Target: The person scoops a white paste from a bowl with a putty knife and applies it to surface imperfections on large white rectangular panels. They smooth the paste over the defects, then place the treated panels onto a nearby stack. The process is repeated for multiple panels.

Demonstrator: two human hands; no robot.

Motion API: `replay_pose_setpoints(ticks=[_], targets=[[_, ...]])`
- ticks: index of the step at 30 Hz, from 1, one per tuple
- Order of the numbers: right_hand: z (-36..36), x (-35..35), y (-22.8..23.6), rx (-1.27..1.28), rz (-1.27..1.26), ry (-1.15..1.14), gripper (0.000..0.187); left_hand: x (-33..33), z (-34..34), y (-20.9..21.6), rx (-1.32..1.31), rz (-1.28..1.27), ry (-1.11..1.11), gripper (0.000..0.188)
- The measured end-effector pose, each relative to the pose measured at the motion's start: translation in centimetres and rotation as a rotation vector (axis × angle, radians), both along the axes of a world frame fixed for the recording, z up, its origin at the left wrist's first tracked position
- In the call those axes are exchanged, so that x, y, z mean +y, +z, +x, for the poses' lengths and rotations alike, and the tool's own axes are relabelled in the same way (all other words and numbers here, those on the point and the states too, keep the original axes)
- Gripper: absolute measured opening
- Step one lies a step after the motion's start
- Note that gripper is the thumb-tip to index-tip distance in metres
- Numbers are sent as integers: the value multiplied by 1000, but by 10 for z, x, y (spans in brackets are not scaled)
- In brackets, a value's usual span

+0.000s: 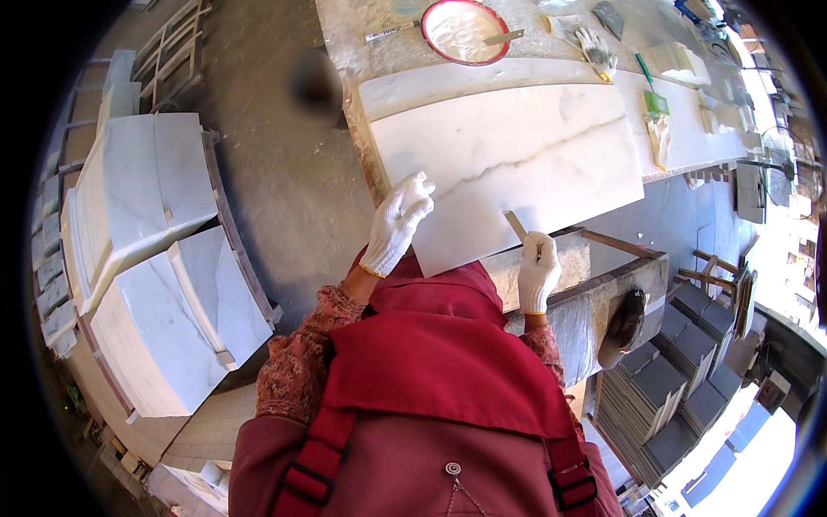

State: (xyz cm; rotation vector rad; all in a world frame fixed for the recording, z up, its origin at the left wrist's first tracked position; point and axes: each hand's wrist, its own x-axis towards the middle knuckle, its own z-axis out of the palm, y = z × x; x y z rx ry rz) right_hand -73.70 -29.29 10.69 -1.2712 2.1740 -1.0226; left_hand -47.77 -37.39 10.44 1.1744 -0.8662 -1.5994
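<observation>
Clearly the white marble slab (508, 164) on the workbench (379, 52) is heavy, stiff and brittle at its edges. The left hand (398, 222), gloved, lies on its near corner with fingers pressed together. The right hand (537, 271) closes its fingers around a thin flat scraper (516, 226) at the near edge. Polished and likely slippery, the slab is best gripped by two opposite edges.

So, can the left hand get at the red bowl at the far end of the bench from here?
Probably not without leaning in: the left hand rests on the near edge of the marble slab, and the red bowl sits beyond the slab's full width.
</observation>
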Motion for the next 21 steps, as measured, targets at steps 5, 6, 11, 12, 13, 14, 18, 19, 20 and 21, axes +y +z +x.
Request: replay_pose_setpoints(ticks=[5,6,11,12,13,14,18,19,20,21], targets=[[-6,0,-8,265,-86,90,11,-3,3,-1,-83,-31,-1,45],[-7,0,-9,256,-83,67,11,-3,2,-2,-137,-76,-10,45],[3,-9,-12,-96,110,-10,14,-3,-15,-12,-254,-349,-57,43],[6,-12,-15,-58,144,14,15,-4,-18,-16,-460,-476,-94,44],[10,-16,-15,72,259,1,19,-6,-20,-15,-670,-601,-127,44],[11,-19,-17,102,294,-12,20,-8,-23,-14,-881,-724,-160,44],[16,-37,-16,186,463,-59,24,-15,-40,-10,-1083,-890,-255,40],[16,-41,-16,210,477,-65,24,-15,-46,-11,-1118,-912,-272,38],[15,-44,-16,235,491,-72,25,-15,-50,-15,-1150,-931,-287,37],[13,-45,-15,232,470,-62,23,-16,-54,-18,-1181,-951,-301,36]])
